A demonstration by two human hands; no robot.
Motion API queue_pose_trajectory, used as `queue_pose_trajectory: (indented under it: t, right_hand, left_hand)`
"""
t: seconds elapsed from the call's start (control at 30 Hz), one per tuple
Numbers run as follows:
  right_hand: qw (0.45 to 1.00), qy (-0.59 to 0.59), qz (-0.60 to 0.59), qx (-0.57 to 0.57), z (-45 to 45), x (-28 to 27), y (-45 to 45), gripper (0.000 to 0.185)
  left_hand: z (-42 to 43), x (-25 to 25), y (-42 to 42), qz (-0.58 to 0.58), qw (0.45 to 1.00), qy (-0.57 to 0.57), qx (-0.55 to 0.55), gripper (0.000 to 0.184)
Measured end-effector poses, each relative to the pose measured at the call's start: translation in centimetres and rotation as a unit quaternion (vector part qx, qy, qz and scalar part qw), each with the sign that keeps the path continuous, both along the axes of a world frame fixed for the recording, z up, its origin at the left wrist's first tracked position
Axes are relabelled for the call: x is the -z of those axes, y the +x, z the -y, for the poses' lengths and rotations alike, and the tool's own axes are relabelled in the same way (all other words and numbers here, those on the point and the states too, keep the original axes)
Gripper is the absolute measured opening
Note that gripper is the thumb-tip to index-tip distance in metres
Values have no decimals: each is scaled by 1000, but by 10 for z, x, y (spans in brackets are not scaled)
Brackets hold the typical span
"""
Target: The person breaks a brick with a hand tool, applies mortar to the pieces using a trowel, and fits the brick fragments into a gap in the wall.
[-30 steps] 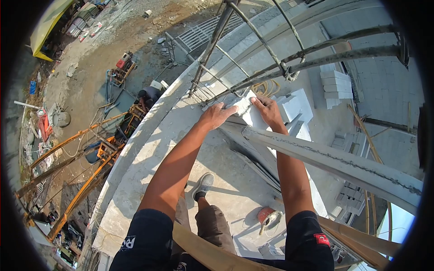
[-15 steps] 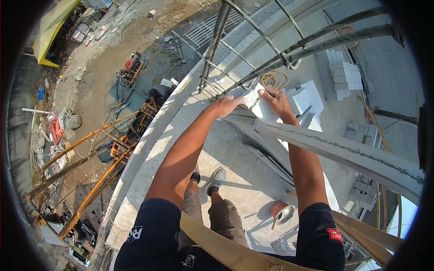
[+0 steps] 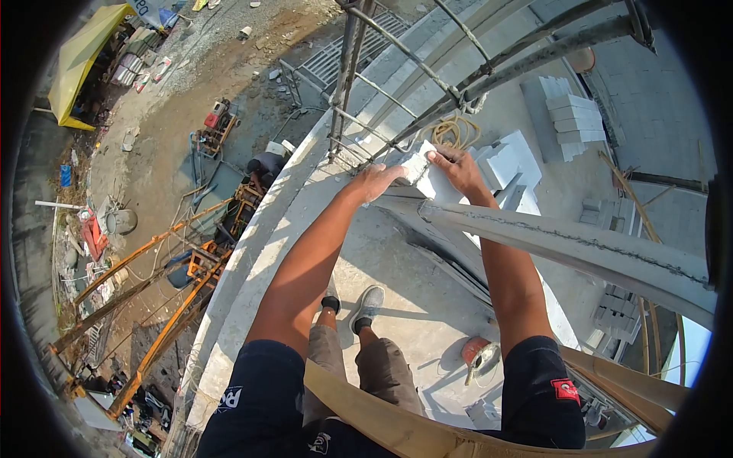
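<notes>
Both arms reach forward to a white block [image 3: 416, 166] near the base of the steel rebar cage [image 3: 412, 126]. My left hand [image 3: 376, 183] grips the block's left end, with the thumb along its edge. On the right end, my right hand [image 3: 456, 169] is closed with its thumb on top; its other fingers are partly hidden. The block's upper face looks rough and crumbly. It lies at the end of a white wall, just past a long pale concrete beam [image 3: 565, 238].
More white blocks [image 3: 508, 164] and a coiled rope [image 3: 456, 132] lie beyond the hands. A red bucket [image 3: 477, 353] stands on the floor by my feet. Left of the curved ledge [image 3: 252, 221] is a drop, with orange frames [image 3: 164, 336] and a person [image 3: 267, 166] below.
The camera view has shifted slightly. Both hands remain on the block, which has barely moved against the wall.
</notes>
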State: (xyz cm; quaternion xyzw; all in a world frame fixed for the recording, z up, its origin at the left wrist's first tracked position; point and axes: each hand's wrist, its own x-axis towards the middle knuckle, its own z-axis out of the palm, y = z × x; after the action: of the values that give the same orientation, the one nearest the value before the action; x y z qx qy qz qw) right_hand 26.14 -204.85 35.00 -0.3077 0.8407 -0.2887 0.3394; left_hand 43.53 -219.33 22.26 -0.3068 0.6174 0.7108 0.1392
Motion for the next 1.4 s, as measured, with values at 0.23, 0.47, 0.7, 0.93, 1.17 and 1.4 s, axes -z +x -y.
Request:
queue_pose_trajectory:
  t: [0.23,0.47,0.7,0.93,1.17,1.4]
  right_hand:
    - [1000,17,17,4,-3,3,-2,53]
    - [1000,21,-1,-6,0,-2,1,55]
    - [1000,2,-3,11,-4,7,0,60]
    - [999,-8,-5,30,-2,2,8,58]
    - [999,-10,24,37,0,-4,9,53]
    - [999,-2,16,33,2,-6,10,52]
  left_hand:
    - [-6,-16,5,14,999,0,-52,76]
    - [-11,-12,5,-11,997,-5,-73,75]
    - [-10,-2,4,-8,997,-12,-74,75]
    - [-12,-11,10,-5,995,-42,-96,76]
    - [-10,-21,11,-10,997,-22,-69,110]
    - [-10,-31,13,-14,996,-34,-76,109]
